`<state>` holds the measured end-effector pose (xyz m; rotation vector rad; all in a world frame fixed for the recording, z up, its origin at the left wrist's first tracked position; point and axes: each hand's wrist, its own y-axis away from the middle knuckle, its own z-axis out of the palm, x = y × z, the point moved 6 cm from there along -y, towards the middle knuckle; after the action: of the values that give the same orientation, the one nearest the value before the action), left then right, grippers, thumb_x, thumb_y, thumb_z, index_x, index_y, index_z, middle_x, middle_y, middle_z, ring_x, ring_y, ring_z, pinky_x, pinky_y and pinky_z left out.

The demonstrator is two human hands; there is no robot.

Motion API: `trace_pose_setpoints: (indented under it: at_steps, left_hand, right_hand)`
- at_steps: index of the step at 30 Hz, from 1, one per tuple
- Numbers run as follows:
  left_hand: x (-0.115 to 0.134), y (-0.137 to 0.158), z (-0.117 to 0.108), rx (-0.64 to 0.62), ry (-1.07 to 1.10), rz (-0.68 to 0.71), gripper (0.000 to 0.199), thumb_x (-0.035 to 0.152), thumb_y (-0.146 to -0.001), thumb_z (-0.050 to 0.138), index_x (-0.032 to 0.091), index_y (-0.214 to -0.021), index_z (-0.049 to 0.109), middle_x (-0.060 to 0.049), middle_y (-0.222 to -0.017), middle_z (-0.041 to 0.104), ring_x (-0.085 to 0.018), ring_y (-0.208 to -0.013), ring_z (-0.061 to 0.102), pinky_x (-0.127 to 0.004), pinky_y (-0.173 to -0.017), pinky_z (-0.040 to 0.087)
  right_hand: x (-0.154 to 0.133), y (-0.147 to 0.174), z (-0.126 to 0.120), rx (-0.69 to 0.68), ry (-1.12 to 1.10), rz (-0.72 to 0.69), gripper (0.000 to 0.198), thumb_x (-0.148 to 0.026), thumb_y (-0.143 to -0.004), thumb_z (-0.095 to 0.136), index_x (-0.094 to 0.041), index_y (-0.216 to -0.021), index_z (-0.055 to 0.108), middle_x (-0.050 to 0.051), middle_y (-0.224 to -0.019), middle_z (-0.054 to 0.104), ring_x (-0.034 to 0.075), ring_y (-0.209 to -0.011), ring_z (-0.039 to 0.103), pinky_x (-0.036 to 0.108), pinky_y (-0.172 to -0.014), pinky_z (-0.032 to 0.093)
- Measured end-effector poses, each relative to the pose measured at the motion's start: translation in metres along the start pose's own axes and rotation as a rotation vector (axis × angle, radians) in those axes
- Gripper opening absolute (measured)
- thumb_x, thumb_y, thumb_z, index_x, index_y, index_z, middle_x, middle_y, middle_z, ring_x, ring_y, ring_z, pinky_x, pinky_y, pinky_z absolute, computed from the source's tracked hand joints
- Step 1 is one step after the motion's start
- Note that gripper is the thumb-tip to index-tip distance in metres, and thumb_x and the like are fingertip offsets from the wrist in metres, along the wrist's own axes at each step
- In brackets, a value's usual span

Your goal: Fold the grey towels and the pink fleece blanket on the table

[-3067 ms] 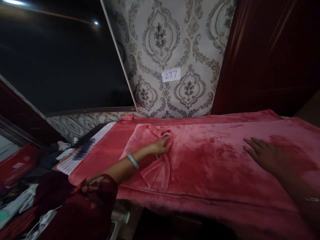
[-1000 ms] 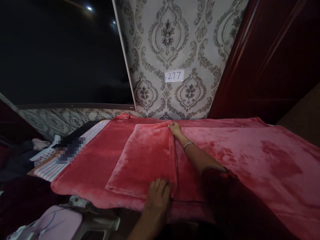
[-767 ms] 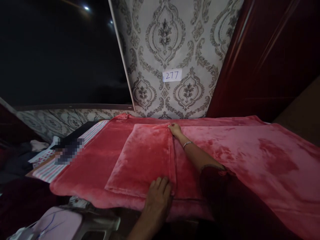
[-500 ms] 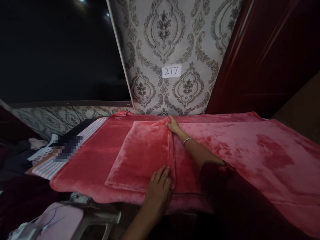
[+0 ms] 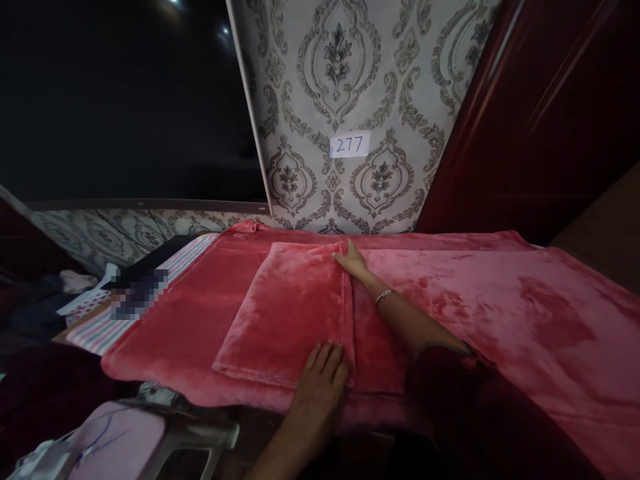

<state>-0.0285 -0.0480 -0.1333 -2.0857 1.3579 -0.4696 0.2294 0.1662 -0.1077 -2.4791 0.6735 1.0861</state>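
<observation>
A red-pink plush blanket (image 5: 195,320) is spread over a low surface. On top of it lies a flat folded piece of the same plush (image 5: 285,307); whether it is joined to the spread one I cannot tell. My right hand (image 5: 351,259), with a bracelet at the wrist, grips the folded piece's far right corner, its thumb on top and the other fingers partly hidden. At the near right corner my left hand (image 5: 323,380) rests palm down, fingers stretched out on the plush. Paler plush (image 5: 480,287) extends to the right of both hands.
Striped cloth (image 5: 100,333) shows under the blanket at left, by a blurred-out patch (image 5: 140,293). A plastic stool (image 5: 200,433) stands at the near left. Behind are a large dark screen (image 5: 125,100), patterned wallpaper with a "277" label (image 5: 350,143), and a dark red panel (image 5: 525,133).
The view has shifted slightly. My right hand still holds the far corner, and its thumb has shifted a little over the plush. My left hand stays flat on the near corner.
</observation>
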Motion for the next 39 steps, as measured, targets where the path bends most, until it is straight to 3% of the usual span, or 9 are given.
trace_pose_setpoints:
  at_steps: [5, 8, 13, 16, 18, 23, 26, 31, 39]
  left_hand:
    - [-0.002, -0.002, 0.006, -0.002, 0.020, 0.028, 0.029, 0.013, -0.092, 0.052, 0.016, -0.115, 0.069, -0.012, -0.127, 0.072, -0.025, -0.123, 0.063, -0.045, -0.108, 0.050]
    - [0.000, -0.002, 0.007, 0.019, 0.030, 0.026, 0.028, 0.013, -0.091, 0.054, 0.016, -0.114, 0.069, -0.012, -0.124, 0.074, -0.025, -0.121, 0.064, -0.044, -0.106, 0.051]
    - [0.000, -0.011, -0.031, -0.180, 0.246, -0.058, 0.035, 0.029, -0.091, 0.062, 0.023, -0.125, 0.067, -0.010, -0.132, 0.070, -0.026, -0.124, 0.064, -0.045, -0.105, 0.055]
    - [-0.031, -0.035, -0.067, -0.197, 0.439, -0.135, 0.027, 0.032, -0.098, 0.054, 0.029, -0.119, 0.071, -0.005, -0.124, 0.075, -0.020, -0.113, 0.070, -0.032, -0.096, 0.060]
    - [-0.072, -0.063, -0.072, -0.238, 0.486, -0.205, 0.033, 0.027, -0.101, 0.044, 0.027, -0.118, 0.072, -0.003, -0.119, 0.077, -0.017, -0.107, 0.073, -0.028, -0.093, 0.060]
    - [-0.197, -0.140, -0.013, -0.524, 0.166, -0.442, 0.050, 0.027, -0.099, 0.042, 0.011, -0.145, 0.055, -0.013, -0.152, 0.054, -0.024, -0.142, 0.051, -0.037, -0.121, 0.038]
    - [-0.239, -0.156, 0.031, -0.632, 0.023, -0.533, 0.057, 0.035, -0.100, 0.044, 0.011, -0.152, 0.046, -0.018, -0.162, 0.039, -0.030, -0.153, 0.033, -0.051, -0.125, 0.026]
    - [-0.257, -0.133, 0.073, -0.607, -0.113, -0.571, 0.063, 0.044, -0.103, 0.036, 0.015, -0.159, 0.035, -0.018, -0.168, 0.024, -0.032, -0.158, 0.018, -0.065, -0.123, 0.018]
    - [-0.264, -0.125, 0.080, -0.612, -0.112, -0.570, 0.067, 0.049, -0.103, 0.034, 0.016, -0.162, 0.030, -0.014, -0.170, 0.021, -0.030, -0.159, 0.017, -0.063, -0.124, 0.021]
  right_hand:
    - [-0.009, 0.026, -0.002, -0.009, 0.124, -0.174, 0.071, -0.021, -0.092, 0.053, -0.020, -0.161, 0.035, 0.009, -0.149, 0.056, 0.022, -0.133, 0.056, 0.032, -0.112, 0.043]
    - [-0.005, 0.031, -0.005, -0.011, 0.169, -0.137, 0.061, -0.017, -0.094, 0.047, -0.021, -0.154, 0.047, 0.008, -0.144, 0.060, 0.022, -0.130, 0.057, 0.033, -0.112, 0.043]
    - [-0.015, 0.036, -0.012, -0.006, 0.256, -0.117, 0.067, -0.023, -0.090, 0.059, -0.018, -0.155, 0.045, 0.017, -0.153, 0.049, 0.031, -0.136, 0.050, 0.042, -0.112, 0.042]
    - [-0.039, 0.042, -0.011, -0.017, 0.353, -0.226, 0.079, -0.036, -0.092, 0.061, -0.014, -0.162, 0.031, 0.018, -0.167, 0.024, 0.035, -0.150, 0.030, 0.049, -0.120, 0.031]
    - [-0.055, 0.046, -0.006, -0.051, 0.402, -0.277, 0.078, -0.044, -0.097, 0.053, -0.012, -0.163, 0.027, 0.018, -0.169, 0.019, 0.034, -0.154, 0.021, 0.052, -0.123, 0.023]
    - [-0.065, 0.049, 0.011, -0.078, 0.478, -0.250, 0.074, -0.052, -0.103, 0.039, -0.013, -0.164, 0.026, 0.014, -0.170, 0.012, 0.029, -0.158, 0.006, 0.054, -0.125, 0.013]
    - [-0.049, 0.053, 0.024, -0.110, 0.540, -0.220, 0.077, -0.057, -0.102, 0.040, -0.012, -0.163, 0.028, 0.015, -0.169, 0.016, 0.030, -0.158, 0.008, 0.054, -0.125, 0.011]
    - [-0.022, 0.054, 0.038, -0.134, 0.565, -0.183, 0.085, -0.066, -0.100, 0.039, -0.009, -0.162, 0.030, 0.017, -0.169, 0.019, 0.033, -0.157, 0.009, 0.056, -0.125, 0.012]
    - [-0.016, 0.049, 0.044, -0.103, 0.576, -0.209, 0.086, -0.069, -0.099, 0.038, -0.010, -0.161, 0.033, 0.019, -0.167, 0.021, 0.034, -0.157, 0.012, 0.057, -0.124, 0.011]
